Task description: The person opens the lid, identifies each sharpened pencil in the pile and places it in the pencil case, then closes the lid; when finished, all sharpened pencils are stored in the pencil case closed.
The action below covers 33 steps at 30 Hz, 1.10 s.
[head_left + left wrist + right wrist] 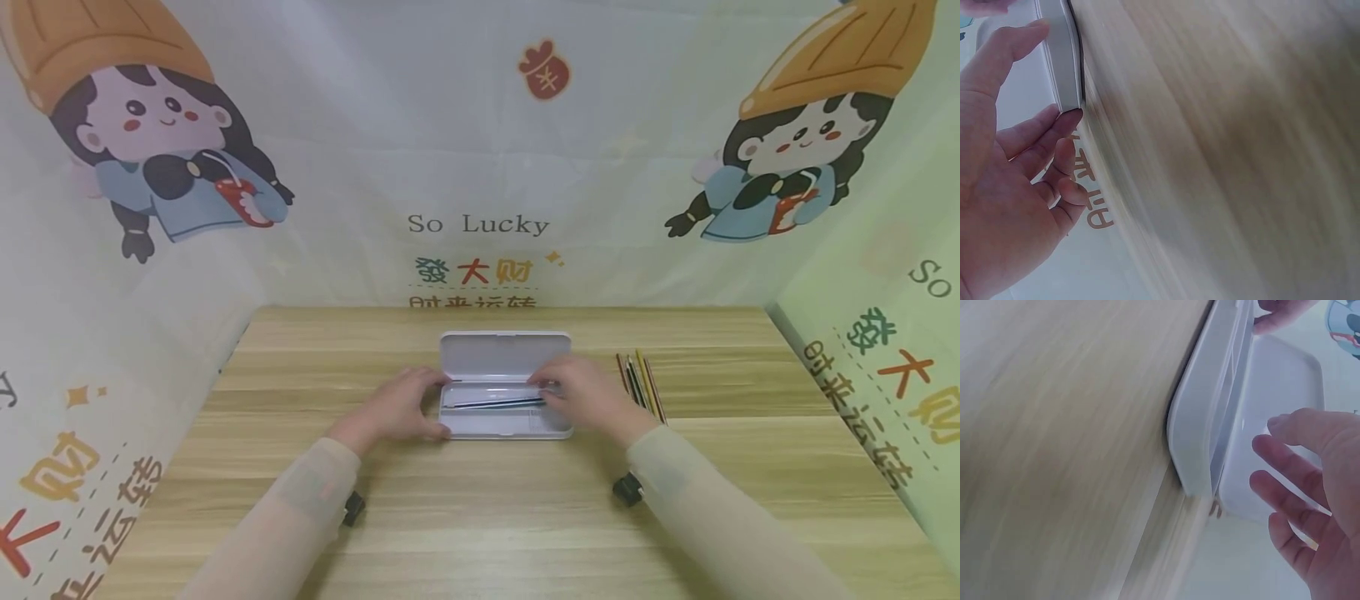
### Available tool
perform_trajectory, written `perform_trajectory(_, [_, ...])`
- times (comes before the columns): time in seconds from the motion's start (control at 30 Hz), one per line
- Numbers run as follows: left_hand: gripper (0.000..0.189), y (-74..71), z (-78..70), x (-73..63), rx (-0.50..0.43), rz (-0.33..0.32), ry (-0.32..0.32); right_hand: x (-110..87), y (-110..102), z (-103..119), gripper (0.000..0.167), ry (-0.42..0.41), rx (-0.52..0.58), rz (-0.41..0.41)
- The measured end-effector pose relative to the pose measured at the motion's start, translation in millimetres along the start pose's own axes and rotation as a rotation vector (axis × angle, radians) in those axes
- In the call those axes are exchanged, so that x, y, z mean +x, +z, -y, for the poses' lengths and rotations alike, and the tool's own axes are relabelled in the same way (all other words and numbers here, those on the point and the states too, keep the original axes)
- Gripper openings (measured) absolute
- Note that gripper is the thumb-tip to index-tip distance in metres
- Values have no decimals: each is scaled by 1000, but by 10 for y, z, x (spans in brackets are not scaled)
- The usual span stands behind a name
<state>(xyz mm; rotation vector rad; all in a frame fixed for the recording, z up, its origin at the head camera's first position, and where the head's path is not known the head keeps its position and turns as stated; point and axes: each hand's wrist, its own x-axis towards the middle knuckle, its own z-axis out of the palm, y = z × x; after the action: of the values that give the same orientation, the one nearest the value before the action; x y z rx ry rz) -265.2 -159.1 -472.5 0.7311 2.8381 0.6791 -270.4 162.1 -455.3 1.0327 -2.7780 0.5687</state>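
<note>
An open white pencil case (483, 427) lies on the table with its lid (502, 356) tilted up at the back. Inside, a thin dark pencil (495, 404) lies lengthwise. My left hand (401, 404) holds the case's left end, its thumb on one side and fingers around the other; in the left wrist view the hand (1016, 162) grips the case wall (1063, 62). Over the case's right part is my right hand (588, 396), overlapping the pencil's end. From the right wrist, this hand (1316, 481) shows loosely bent, spread fingers with nothing between them.
Several colored pencils (641, 387) lie side by side right of the case, partly behind my right forearm. The wooden table (480, 517) is bordered by a printed cloth (480, 150) at the back and both sides.
</note>
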Motion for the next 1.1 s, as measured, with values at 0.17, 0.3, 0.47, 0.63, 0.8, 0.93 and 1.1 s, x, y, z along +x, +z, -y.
perform_trajectory(0.17, [86, -2, -8, -4, -5, 0, -5, -129, -71, -66, 21, 68, -57, -48])
perform_trajectory(0.3, [86, 11, -15, 10, -5, 5, 5, -244, -130, -130, 23, 81, -73, -121])
perform_trajectory(0.47, [86, 20, -29, 14, -2, 11, 3, -389, -192, -225, 25, 128, -54, -157])
perform_trajectory(0.63, [86, 13, -33, 6, -1, 10, -5, -502, -210, -322, 25, 177, -57, -147])
perform_trajectory(0.8, [87, 8, -24, 2, 1, 13, -9, -626, -222, -417, 25, 262, -59, -129])
perform_trajectory(0.93, [87, 4, -18, -5, 9, 7, -2, -704, -242, -493, 28, 346, -75, -94])
perform_trajectory(1.1, [86, -4, -14, -20, 4, -2, 0, -767, -278, -563, 30, 425, -113, -33])
